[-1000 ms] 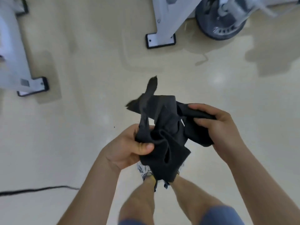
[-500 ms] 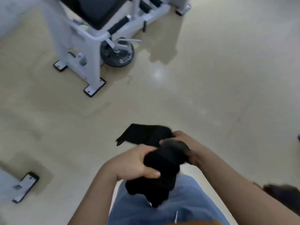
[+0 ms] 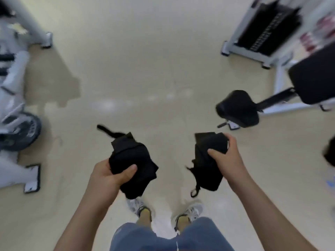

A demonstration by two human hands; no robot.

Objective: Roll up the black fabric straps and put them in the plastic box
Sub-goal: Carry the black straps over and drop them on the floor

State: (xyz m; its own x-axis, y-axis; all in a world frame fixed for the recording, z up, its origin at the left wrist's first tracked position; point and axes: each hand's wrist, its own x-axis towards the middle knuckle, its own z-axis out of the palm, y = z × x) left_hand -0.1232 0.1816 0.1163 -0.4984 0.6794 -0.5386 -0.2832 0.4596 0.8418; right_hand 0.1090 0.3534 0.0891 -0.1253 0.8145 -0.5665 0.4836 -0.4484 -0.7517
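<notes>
Currently we are gripping a bunched black fabric strap (image 3: 132,160) in our left hand (image 3: 108,176) and a crumpled black fabric strap (image 3: 208,160) in our right hand (image 3: 229,160), over the beige floor (image 3: 163,69). Neither is looking rolled; no plastic box is showing, only a black padded gym seat (image 3: 237,109) beyond.

Black fabric straps, two bunches, held well apart in the air.
Left bunch (image 3: 132,160): crumpled wad, thin tail sticking out far-left, gripped by the left hand (image 3: 110,176).
Right bunch (image 3: 206,165): loosely folded, small loop dangling near, gripped by the right hand (image 3: 226,156).
</notes>
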